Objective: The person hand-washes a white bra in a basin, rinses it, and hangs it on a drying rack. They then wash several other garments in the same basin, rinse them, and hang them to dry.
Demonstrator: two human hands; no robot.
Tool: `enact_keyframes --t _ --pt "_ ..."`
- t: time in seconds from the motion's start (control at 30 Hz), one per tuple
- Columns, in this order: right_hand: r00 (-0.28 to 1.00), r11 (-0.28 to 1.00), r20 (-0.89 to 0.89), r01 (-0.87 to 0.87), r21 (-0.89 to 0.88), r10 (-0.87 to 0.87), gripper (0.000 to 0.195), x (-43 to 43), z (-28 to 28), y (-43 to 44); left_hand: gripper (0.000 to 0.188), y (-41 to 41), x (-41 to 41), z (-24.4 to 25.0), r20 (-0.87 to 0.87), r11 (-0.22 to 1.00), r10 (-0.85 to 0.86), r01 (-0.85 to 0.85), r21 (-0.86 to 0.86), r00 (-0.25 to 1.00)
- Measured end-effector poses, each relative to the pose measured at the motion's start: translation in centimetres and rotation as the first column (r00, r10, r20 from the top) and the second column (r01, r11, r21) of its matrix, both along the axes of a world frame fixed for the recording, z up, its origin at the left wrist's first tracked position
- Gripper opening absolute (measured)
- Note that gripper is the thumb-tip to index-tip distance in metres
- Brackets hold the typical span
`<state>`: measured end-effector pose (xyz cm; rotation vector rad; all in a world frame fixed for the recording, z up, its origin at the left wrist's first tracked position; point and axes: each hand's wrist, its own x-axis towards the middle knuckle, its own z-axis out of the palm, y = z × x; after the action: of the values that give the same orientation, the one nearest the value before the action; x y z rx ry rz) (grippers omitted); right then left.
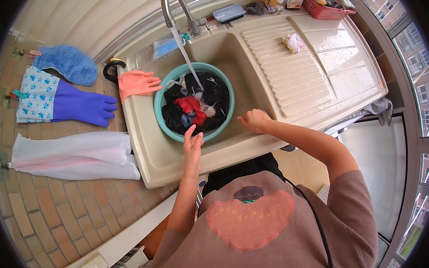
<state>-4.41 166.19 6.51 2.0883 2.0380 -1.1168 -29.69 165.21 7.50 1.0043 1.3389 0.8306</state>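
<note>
A round teal plastic basin (pixel 158 111) sits in the beige sink (pixel 247 69), holding wet clothes (pixel 211 88), mostly black, with a red garment (pixel 194 107) and some pale pieces. Water (pixel 185 54) runs from the metal faucet (pixel 167 11) into it. At the basin's near rim is my left hand (pixel 193 142), its fingers raised and apart, holding nothing. My right hand (pixel 255 120) is loosely curled to the right of the basin, over the sink's near side; whether anything is inside its fingers is hidden.
Pink rubber gloves (pixel 137 83) hang over the sink's left edge. Purple gloves (pixel 80 103), a blue cloth (pixel 64 64) and a white mesh bag (pixel 72 157) hang at the left wall. A crumpled cloth (pixel 293 43) lies on the ribbed drainboard (pixel 288 78); a red basket (pixel 326 11) stands behind.
</note>
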Motion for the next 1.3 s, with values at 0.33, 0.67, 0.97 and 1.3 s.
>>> enact_keyframes --t 0.33,0.67,0.97,1.3 --pt "0.911 0.815 -0.279 0.400 0.419 -0.304 0.037 -0.7 2.2 -2.3 0.051 -0.1 3.6 0.6 -0.017 0.860 -0.459 0.449 0.245 0.888" --pt "0.385 0.501 -0.847 0.849 0.170 -0.366 0.049 -0.3 8.1 -29.2 0.036 -11.3 13.6 3.9 0.011 0.151 -0.988 0.988 0.014 0.151" --pt "0.014 -0.042 -0.564 0.995 0.086 -0.826 0.038 -3.2 4.3 -59.8 0.025 -35.0 23.6 -1.2 -0.072 -0.479 -0.878 0.867 0.139 -0.474" --pt "-0.519 -0.399 -0.628 0.853 -0.336 -0.580 0.015 -1.2 -6.2 -85.2 0.014 -55.7 31.3 -10.0 -0.209 -0.120 -0.974 0.977 0.174 -0.082"
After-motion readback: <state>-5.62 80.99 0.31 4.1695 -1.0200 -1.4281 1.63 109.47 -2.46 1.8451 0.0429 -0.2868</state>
